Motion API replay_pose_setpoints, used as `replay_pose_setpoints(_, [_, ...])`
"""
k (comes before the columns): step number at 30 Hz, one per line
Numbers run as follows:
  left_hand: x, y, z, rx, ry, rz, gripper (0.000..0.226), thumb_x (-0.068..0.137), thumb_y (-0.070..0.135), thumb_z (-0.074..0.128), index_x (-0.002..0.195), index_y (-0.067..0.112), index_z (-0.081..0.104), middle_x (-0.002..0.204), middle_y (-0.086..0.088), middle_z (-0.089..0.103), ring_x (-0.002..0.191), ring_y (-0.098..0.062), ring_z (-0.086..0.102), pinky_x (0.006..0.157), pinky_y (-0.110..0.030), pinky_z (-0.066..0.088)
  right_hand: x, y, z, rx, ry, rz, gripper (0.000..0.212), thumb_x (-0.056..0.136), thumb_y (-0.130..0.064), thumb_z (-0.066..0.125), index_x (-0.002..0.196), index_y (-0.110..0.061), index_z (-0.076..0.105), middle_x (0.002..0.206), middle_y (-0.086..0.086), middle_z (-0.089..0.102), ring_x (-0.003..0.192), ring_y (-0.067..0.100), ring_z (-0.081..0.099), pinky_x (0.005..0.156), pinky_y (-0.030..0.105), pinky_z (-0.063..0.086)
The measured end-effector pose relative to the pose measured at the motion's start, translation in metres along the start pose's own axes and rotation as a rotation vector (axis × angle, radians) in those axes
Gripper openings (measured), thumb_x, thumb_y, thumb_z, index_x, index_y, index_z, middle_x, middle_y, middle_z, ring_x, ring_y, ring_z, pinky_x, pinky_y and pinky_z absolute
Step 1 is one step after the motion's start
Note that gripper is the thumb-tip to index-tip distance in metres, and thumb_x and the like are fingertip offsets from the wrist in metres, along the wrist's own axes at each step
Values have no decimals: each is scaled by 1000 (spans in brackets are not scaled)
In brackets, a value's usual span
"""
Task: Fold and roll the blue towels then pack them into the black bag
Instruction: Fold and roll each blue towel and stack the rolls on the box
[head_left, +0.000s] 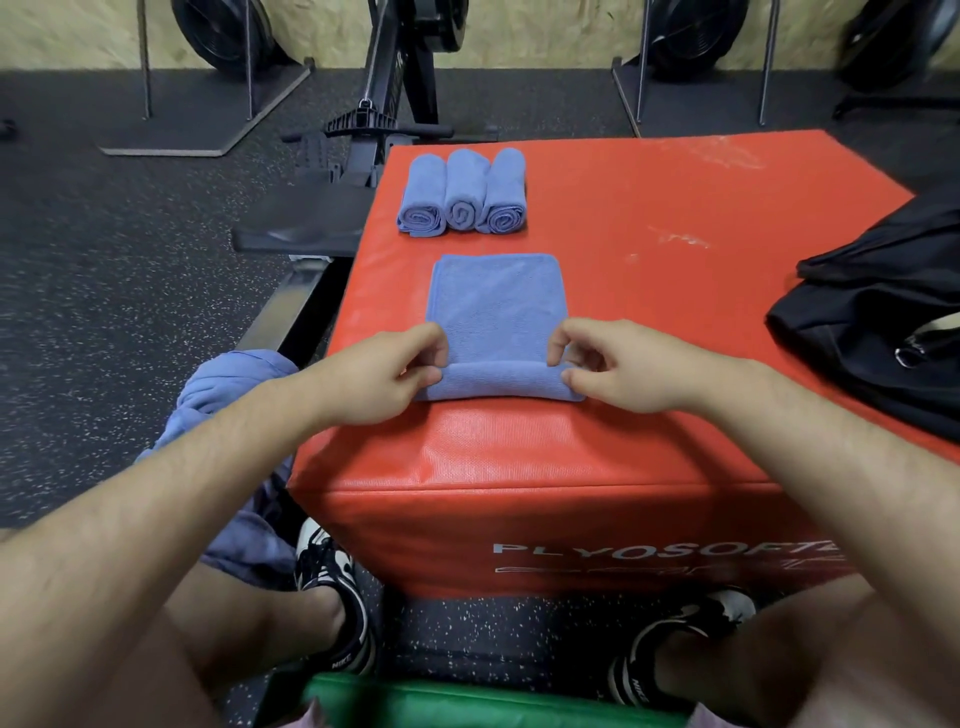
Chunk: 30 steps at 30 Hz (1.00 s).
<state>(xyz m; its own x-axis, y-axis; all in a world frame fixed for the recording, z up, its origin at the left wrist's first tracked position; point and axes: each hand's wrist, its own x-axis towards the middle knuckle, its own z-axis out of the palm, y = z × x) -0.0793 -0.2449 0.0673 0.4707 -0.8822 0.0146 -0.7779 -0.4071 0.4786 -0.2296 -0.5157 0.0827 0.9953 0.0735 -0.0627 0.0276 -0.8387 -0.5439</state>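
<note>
A folded blue towel lies flat on the red box, its near end turned over into a short roll. My left hand pinches the roll's left end and my right hand pinches its right end. Three rolled blue towels lie side by side farther back on the box. The black bag sits at the box's right edge. A heap of loose blue towels hangs to the left of the box, beside my left forearm.
Rowing machines and their metal frames stand on the dark speckled floor behind and left of the box. My two shoes rest on the floor below the box's front face. A green pad lies at the bottom edge.
</note>
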Motion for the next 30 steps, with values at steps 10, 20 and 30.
replay_pose_setpoints(10, [4,1,6,245,174,236,19,88,15,46,96,17,63,99,2,61,91,-26,55,81,-46,48,1,-4,2,-337,160,-250,16,86,-7,62,94,-19,68,96,-4,63,95,21,56,84,32,45])
replay_pose_setpoints(20, [3,-6,7,243,132,227,30,88,23,73,113,14,61,109,2,61,101,-20,56,93,-36,45,1,-3,5,-366,117,-115,28,84,-27,66,110,-26,55,102,-5,62,97,19,56,84,39,48])
replay_pose_setpoints(30, [-1,4,-1,-134,78,12,14,91,15,66,93,26,58,89,10,62,82,-5,54,70,-20,39,-4,-5,-7,16,-11,98,23,83,-14,67,100,-30,64,93,-6,64,88,17,62,80,29,49])
